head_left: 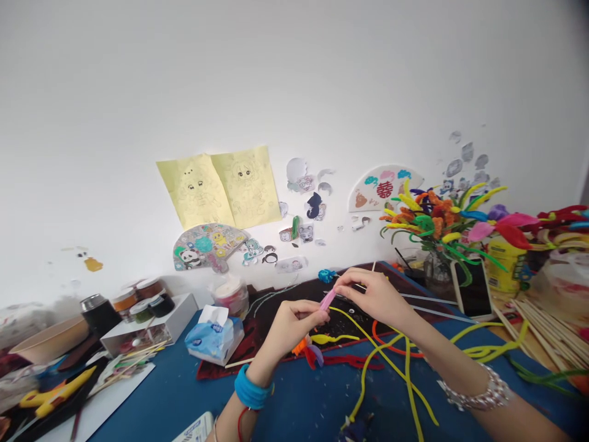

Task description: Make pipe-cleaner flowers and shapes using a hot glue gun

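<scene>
Wall (276,80) and counter (170,393) fill our head view, and near the middle we hold a pink piece (327,299) above the dark mat (262,319). Our left hand (298,320) pinches its lower end, thumb and finger drawn narrow on it; our right hand (375,296) pinches the upper end just as narrowly, so the piece runs aslant between the two. We wear a blue band (253,387) on the left wrist and a beaded bracelet (478,391) on the right.

Below our hands we see an orange piece (300,345), a yellow piece (327,338) and red stems (353,361); a blue piece (326,275) lies near the mat's far edge. Long yellow stems (408,387) sprawl on both sides of our right forearm. To our left we have a tissue pack (212,337), a white box (184,316) with jars (150,287) on top and, farther out, a yellow tool (62,391). To our right a phone (473,288) stands tilted beside a vase (436,268) of bright flowers (435,221), with thin sticks (545,334) near it. Yellow drawings (246,190) and fans (207,242) hang on the wall.
</scene>
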A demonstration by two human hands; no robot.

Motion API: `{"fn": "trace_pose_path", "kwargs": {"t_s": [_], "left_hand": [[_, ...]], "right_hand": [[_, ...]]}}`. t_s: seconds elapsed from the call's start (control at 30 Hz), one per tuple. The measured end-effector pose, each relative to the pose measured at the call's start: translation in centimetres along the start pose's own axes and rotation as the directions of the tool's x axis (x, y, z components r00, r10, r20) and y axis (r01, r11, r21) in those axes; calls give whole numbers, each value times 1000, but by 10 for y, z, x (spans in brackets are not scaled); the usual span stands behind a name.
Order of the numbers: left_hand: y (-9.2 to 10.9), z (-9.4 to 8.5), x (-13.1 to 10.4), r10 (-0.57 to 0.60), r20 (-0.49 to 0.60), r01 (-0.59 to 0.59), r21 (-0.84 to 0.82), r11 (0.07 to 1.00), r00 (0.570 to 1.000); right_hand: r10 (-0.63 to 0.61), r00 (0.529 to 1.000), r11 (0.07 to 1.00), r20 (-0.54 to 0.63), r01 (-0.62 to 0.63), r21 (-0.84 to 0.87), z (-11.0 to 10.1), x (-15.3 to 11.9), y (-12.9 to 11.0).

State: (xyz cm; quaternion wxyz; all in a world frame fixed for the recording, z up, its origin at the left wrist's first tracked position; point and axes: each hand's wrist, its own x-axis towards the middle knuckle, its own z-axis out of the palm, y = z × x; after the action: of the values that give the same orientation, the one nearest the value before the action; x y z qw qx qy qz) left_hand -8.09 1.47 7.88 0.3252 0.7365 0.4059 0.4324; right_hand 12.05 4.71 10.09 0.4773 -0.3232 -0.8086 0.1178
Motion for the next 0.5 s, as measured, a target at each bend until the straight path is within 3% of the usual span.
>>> {"fn": "trace_pose_path", "kwargs": {"t_s": [0.17,0.33,0.5], "left_hand": [[1,1,0,-39,30,41,-67,997,999],[-2,5,1,-114,-39,112,-63,992,993],[-2,13,0,28,-171,-19,59,998,985]], "right_hand": [[-43,998,999,40,42,25,-3,-1,-2],[-46,998,999,35,45,14,-5,-1,-2],[-7,1000,1000,-11,7,25,-9,0,1]]}}
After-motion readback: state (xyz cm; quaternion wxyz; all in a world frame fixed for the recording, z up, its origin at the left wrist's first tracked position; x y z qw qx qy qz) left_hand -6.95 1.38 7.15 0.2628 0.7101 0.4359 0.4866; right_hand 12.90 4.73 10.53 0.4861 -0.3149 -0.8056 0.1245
